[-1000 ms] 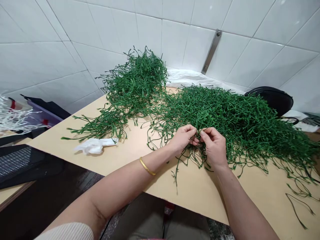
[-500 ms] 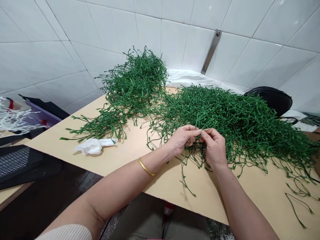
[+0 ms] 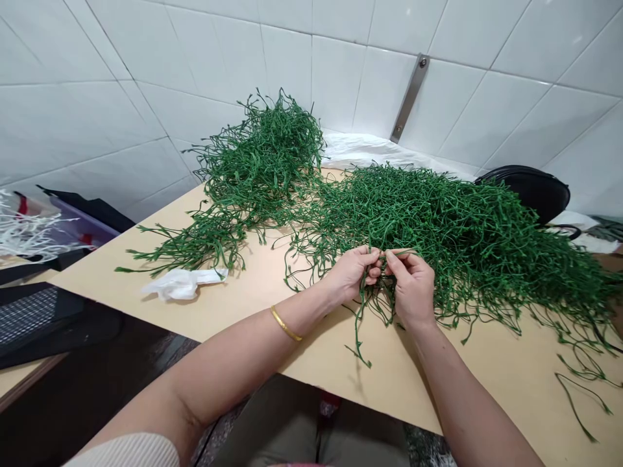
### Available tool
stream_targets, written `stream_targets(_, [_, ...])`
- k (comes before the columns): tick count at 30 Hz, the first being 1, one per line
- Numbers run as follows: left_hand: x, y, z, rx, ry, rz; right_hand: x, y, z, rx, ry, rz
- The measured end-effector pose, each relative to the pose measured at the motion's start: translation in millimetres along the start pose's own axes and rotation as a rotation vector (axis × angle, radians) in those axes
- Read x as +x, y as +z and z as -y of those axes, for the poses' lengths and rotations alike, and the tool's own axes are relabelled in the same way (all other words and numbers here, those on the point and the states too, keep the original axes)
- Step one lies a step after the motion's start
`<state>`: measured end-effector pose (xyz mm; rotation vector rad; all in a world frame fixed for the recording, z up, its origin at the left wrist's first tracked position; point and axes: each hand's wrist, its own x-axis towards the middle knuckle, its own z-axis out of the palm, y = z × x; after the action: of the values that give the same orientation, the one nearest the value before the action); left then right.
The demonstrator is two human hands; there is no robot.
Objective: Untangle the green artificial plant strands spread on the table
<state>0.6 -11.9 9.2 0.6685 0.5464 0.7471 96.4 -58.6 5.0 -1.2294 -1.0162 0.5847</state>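
Observation:
Both hands work close together at the near edge of a tangled spread of green artificial vine strands [image 3: 462, 240], which lies on a tan board tabletop [image 3: 389, 383]. My left hand [image 3: 353, 274] pinches a green strand between its fingers. My right hand [image 3: 413, 288] pinches strands beside it, and the fingertips nearly meet. One loose strand [image 3: 359, 335] hangs down below the hands onto the board. A second tangled mound of the vine [image 3: 263, 155] rises further back on the left. A gold bangle [image 3: 285, 323] circles my left wrist.
A crumpled white tissue [image 3: 182, 283] lies on the board left of my hands. White tiled walls with a steel bracket [image 3: 409, 97] stand behind. A white cloth [image 3: 374, 150] and a black bag [image 3: 528, 193] sit at the back. White strands [image 3: 29, 233] lie far left.
My hands have drawn slightly closer together among the strands. The loose strand below them has shifted, and its end now hangs lower and further right than a second ago.

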Motion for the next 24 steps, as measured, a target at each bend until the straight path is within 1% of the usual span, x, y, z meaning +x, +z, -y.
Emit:
stream_targets(2, [1, -0.3, -1, -0.032, -0.014, -0.010, -2, 0, 0, -0.096, -0.097, 0.041])
stream_targets(4, [1, 0.0, -2, -0.056, -0.020, -0.017, -3, 0, 1, -0.193, -0.237, 0.075])
stream_targets(6, [-1, 0.5, -4, -0.075, -0.028, -0.013, -3, 0, 4, -0.215, -0.344, 0.087])
stream_targets(7, [-2, 0.6, -5, -0.079, -0.040, -0.002, -2, -1, 5, -0.195, -0.356, 0.094])
stream_targets(8, [-2, 0.6, -5, -0.078, -0.055, 0.015, -2, -1, 6, -0.162, -0.337, 0.103])
stream_targets(11, [-4, 0.1, -5, -0.063, -0.100, 0.084, 0, -2, 7, -0.048, -0.192, 0.116])
stream_targets(13, [-3, -0.5, -5, -0.078, -0.113, 0.080, 1, -2, 7, 0.015, -0.115, 0.096])
stream_targets(15, [-2, -0.9, -5, -0.097, -0.126, 0.039, 2, -3, 7, 0.029, -0.071, 0.101])
stream_targets(19, [-1, -1.3, -8, -0.102, -0.164, -0.009, 1, -3, 6, 0.009, -0.038, 0.191])
stream_targets(24, [-3, -1.9, -14, -0.136, -0.104, -0.064, -1, -3, 4, 0.038, -0.071, 0.246])
